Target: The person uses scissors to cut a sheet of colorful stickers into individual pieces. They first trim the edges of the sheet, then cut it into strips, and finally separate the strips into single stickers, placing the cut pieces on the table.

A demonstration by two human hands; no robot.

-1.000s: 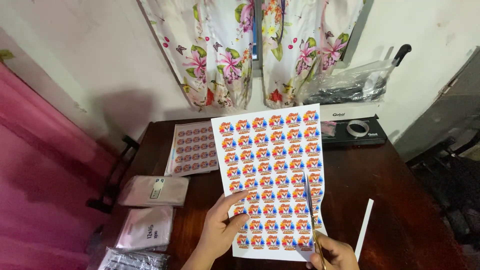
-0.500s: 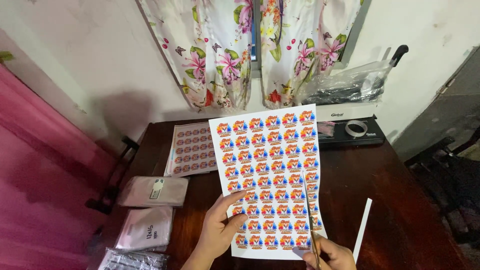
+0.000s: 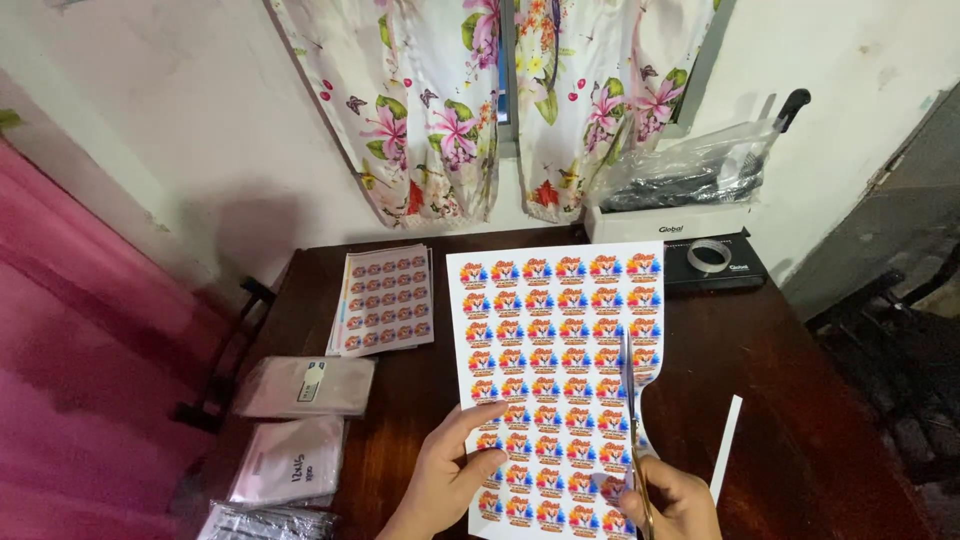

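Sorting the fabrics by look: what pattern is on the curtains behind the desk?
White curtains with pink and red flowers, seen in the head view.

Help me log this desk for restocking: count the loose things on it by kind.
Sticker sheet held in the left hand: 1
Sticker sheet stack: 1
Scissors in the right hand: 1
Plastic pouches: 3
Cut paper strip: 1
Tape roll: 1
Total: 8
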